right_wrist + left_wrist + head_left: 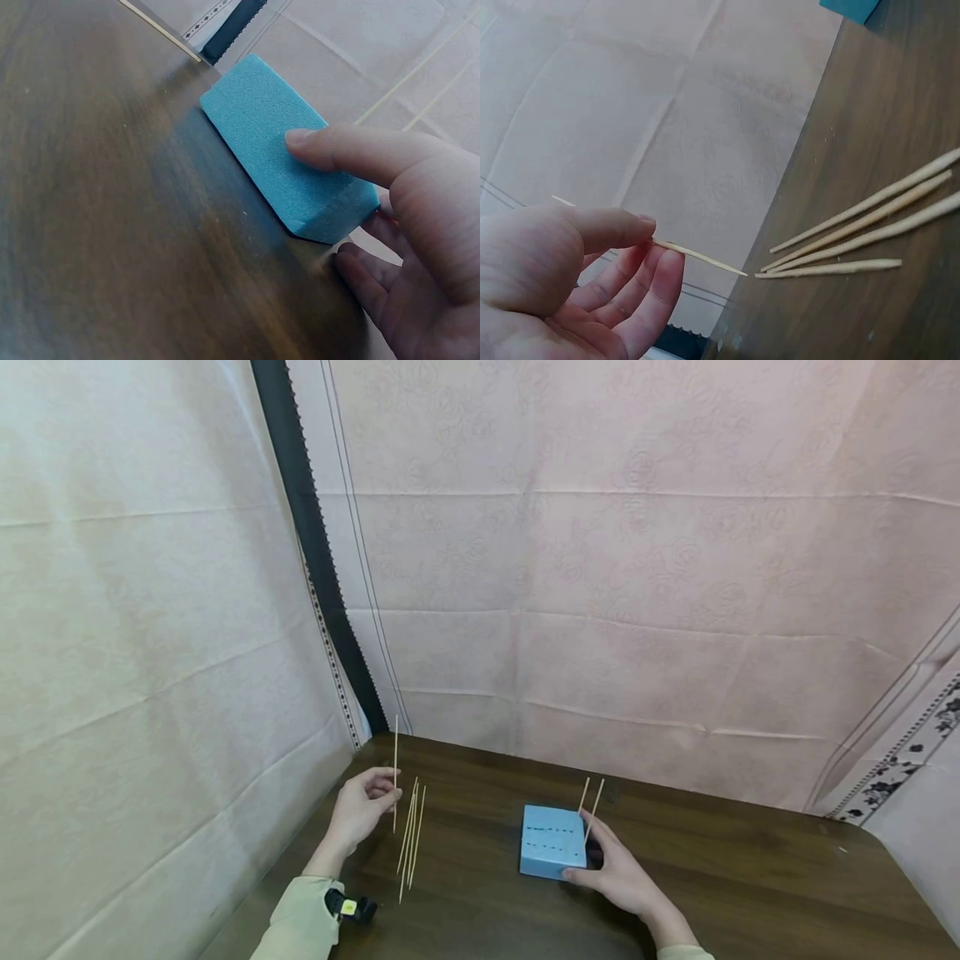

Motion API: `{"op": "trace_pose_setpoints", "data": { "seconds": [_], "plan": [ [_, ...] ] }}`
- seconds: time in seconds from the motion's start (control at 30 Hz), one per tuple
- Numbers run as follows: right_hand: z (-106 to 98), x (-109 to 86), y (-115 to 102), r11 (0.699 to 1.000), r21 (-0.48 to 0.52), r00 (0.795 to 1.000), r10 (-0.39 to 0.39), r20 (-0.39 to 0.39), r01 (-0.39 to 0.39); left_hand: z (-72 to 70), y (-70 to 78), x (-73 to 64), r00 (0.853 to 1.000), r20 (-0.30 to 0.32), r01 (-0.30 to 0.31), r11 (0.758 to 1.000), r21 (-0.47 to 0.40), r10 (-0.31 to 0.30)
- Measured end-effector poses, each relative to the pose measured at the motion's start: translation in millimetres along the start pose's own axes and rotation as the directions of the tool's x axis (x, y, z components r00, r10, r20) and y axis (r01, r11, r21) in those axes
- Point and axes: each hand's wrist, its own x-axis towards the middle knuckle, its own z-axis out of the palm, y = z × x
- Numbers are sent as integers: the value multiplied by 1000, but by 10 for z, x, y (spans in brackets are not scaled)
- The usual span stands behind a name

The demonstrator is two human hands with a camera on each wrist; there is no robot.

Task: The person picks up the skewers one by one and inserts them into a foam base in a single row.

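My left hand (362,810) pinches a thin wooden skewer (396,743) between thumb and fingertips, nearly upright in the head view. In the left wrist view, one pointed end of this skewer (705,259) sticks out past the fingertips. Just right of that hand, several loose skewers (412,847) lie side by side on the table. My right hand (621,875) grips a light blue foam block (546,865) by its right side, thumb on the front face (255,127). Two skewers (597,799) stand up from the block's right edge. Rows of dark marks run across its top.
The brown wooden table (750,893) bears everything. Pale patterned cloth (637,610) hangs behind it, with more cloth (150,710) along the left side. A dark strip (322,543) runs down the corner between them. A black device (351,907) is strapped to the left wrist.
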Motion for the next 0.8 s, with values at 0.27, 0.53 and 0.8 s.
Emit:
{"op": "trace_pose_setpoints", "data": {
  "seconds": [0.27,0.53,0.8],
  "plan": [
    [-2,2,-1,1000,-4,1000,7,0,-7,105,122,-37,997,32,-66,998,14,65],
    [-9,-2,-19,1000,-5,1000,-2,-1,2,267,241,-64,991,59,-118,992,32,116],
    [-7,-6,-4,1000,-8,1000,-5,-1,5,503,370,-105,985,97,-140,990,-33,143]
  ]
}}
